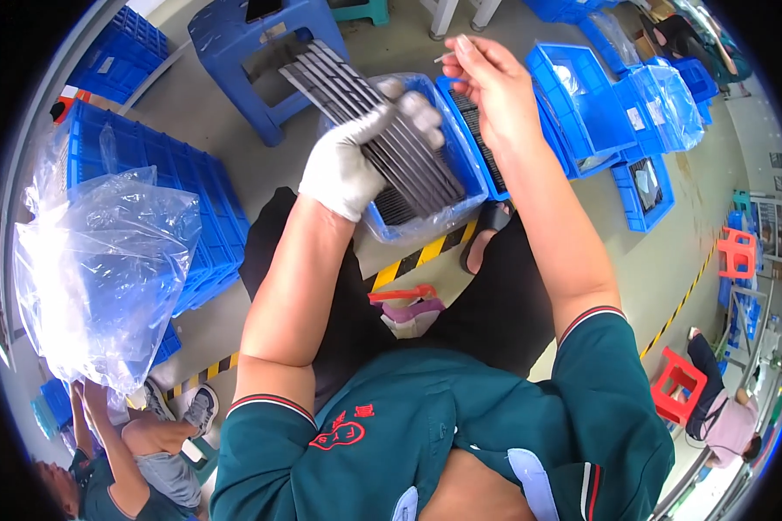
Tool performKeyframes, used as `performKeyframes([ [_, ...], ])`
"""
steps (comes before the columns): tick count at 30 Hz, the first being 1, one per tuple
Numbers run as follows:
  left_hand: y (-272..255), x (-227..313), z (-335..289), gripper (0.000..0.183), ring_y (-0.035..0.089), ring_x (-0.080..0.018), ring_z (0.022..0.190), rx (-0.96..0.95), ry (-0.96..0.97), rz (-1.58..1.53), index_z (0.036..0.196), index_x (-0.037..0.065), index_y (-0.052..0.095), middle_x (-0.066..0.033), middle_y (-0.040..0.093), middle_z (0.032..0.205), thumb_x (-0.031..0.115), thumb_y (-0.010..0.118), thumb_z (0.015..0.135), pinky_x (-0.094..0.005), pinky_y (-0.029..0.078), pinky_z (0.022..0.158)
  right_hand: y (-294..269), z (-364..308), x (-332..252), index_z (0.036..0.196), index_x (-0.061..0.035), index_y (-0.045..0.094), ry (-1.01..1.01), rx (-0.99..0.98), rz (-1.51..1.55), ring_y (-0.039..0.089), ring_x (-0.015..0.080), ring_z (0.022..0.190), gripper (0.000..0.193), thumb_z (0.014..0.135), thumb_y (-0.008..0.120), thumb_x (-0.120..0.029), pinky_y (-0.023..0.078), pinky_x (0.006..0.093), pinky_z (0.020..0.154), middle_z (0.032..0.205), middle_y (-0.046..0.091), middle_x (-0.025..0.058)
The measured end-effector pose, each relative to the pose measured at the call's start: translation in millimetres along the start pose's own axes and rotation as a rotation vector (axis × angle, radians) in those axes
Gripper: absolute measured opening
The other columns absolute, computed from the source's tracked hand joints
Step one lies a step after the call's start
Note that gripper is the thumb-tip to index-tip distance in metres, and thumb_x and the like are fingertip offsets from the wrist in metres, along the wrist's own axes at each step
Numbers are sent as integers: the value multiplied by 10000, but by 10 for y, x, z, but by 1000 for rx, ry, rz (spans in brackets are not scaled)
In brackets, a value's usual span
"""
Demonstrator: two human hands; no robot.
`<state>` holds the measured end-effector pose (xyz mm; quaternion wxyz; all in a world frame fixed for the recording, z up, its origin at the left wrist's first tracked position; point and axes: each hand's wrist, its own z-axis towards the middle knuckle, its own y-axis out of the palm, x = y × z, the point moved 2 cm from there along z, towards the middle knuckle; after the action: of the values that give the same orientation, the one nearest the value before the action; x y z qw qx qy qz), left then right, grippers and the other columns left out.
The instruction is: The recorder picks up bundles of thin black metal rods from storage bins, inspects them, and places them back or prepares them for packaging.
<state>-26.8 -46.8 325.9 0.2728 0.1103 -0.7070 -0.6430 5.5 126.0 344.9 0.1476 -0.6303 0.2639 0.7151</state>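
Observation:
My left hand, in a white glove, is wrapped round a fanned bundle of long, dark grey flat strips. The bundle slants above a blue bin with a clear plastic liner, where more dark strips lie. Bare, my right hand is raised beyond the bin's right side, thumb and fingers pinched together. A tiny pale sliver sticks out from its fingertips; its kind is too small to tell. A narrow blue bin of dark pieces is partly hidden behind my right wrist.
At left stand stacked blue crates, with a clear plastic bag held by another person. A blue stool is ahead. More blue bins line the right, and red stools stand farther off.

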Motion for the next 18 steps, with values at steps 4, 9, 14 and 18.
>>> performKeyframes([
  [4,-43,222,143,148,491,-303,997,-29,242,-155,1070,33,496,-124,484,973,77,441,940,-481,397,1006,61,-190,61,1019,-113,673,190,45,225,590,70,825,227,907,649,-310,420,229,720,908,668,-17],
  [9,-155,225,217,226,540,-357,1093,17,461,-240,1185,92,462,-166,561,1116,57,438,963,-547,414,986,259,-264,231,979,-130,682,227,114,376,542,67,837,223,906,650,-337,420,246,744,892,648,-34],
  [14,-139,85,227,226,528,-372,1156,163,462,-210,1182,89,485,-174,564,1165,54,436,963,-552,383,1048,407,-255,296,980,-83,670,294,125,475,553,113,838,235,912,644,-307,488,281,755,899,623,3],
  [18,-96,98,227,249,524,-370,1166,142,438,-198,1205,87,470,-173,561,1176,48,435,961,-549,385,1049,421,-267,292,975,-79,667,323,117,497,563,115,816,224,919,635,-294,497,280,732,895,619,8],
])
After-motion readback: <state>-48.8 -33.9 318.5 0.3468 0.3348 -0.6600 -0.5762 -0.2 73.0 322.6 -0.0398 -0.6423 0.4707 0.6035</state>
